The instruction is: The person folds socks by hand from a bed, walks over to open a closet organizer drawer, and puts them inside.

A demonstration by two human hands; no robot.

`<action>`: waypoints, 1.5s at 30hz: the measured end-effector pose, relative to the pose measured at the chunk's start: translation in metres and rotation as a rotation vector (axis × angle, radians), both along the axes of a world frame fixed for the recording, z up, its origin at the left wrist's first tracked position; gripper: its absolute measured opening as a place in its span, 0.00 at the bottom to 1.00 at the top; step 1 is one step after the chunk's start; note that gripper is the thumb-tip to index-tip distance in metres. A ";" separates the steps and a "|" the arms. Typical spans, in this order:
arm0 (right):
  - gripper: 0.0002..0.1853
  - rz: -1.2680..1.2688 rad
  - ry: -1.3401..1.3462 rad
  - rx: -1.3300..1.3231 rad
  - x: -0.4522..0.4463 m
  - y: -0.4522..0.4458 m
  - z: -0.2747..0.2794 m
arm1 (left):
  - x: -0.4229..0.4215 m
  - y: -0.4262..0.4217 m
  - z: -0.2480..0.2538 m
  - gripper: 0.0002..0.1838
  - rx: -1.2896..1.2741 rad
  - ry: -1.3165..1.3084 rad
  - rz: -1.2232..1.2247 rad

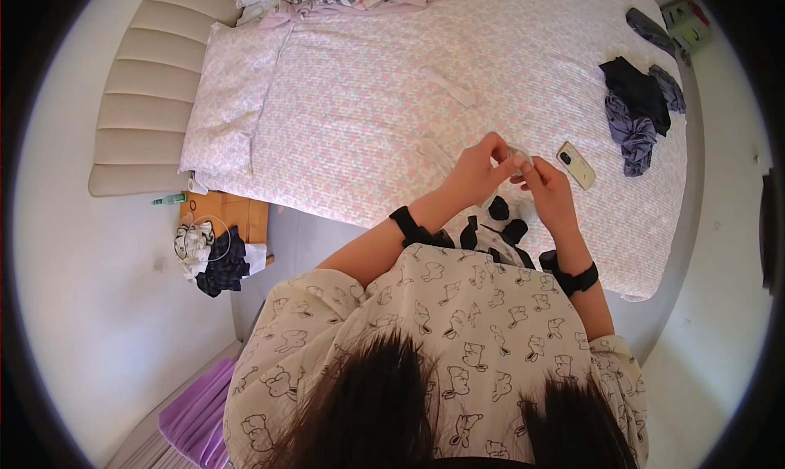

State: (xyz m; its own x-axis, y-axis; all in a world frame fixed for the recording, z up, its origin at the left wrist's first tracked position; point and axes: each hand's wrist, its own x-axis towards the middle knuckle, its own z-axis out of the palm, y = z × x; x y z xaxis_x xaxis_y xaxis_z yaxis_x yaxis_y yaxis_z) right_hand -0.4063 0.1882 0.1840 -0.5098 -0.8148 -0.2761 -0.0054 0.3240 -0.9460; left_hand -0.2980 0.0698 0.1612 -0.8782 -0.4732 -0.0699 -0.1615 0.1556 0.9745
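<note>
My left hand (478,170) and my right hand (549,189) meet above the near edge of the bed, fingers pinched. Between them is a small piece of whitish fabric that looks like a sock (518,152), mostly covered by the fingers. One pale sock (450,86) lies flat on the bedspread farther off, and another (434,152) lies just left of my left hand. Below my hands, near my body, is a pile of black and white socks (499,209), partly hidden by my shirt.
A phone (577,166) lies on the bed (343,117) right of my hands. Dark clothes (638,101) are heaped at the right edge. A pillow (229,101) rests against the padded headboard (151,85). Clothes and a bottle (170,199) are around the wooden nightstand (245,215) at left.
</note>
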 end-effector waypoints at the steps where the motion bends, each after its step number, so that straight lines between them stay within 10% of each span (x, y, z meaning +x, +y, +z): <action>1: 0.13 0.020 0.033 -0.021 0.003 0.001 -0.001 | -0.001 0.001 0.001 0.13 0.010 -0.082 0.055; 8: 0.14 0.038 0.072 0.028 0.000 0.019 -0.011 | -0.001 -0.008 -0.013 0.14 0.590 -0.087 -0.045; 11: 0.13 -0.099 -0.067 -0.032 0.006 0.020 -0.008 | -0.001 -0.008 -0.025 0.13 0.052 -0.325 0.003; 17: 0.10 -0.283 -0.804 -0.277 0.012 0.028 -0.010 | -0.016 -0.001 -0.060 0.16 0.019 -0.340 0.162; 21: 0.07 -0.187 -0.738 -0.172 0.004 0.032 -0.023 | -0.014 -0.009 -0.065 0.15 -0.163 -0.345 0.127; 23: 0.09 0.028 -0.015 0.231 -0.008 0.036 -0.049 | -0.017 -0.010 -0.068 0.12 0.430 -0.280 0.178; 27: 0.08 -0.197 0.544 0.251 -0.023 0.036 -0.104 | -0.015 0.021 -0.041 0.14 0.535 -0.173 -0.210; 36: 0.14 0.073 0.255 -0.010 0.013 0.003 -0.055 | -0.007 -0.006 -0.115 0.14 -0.371 -0.528 0.068; 45: 0.13 -0.042 0.411 0.410 -0.039 -0.001 -0.076 | -0.021 0.021 -0.037 0.11 0.630 -0.260 0.028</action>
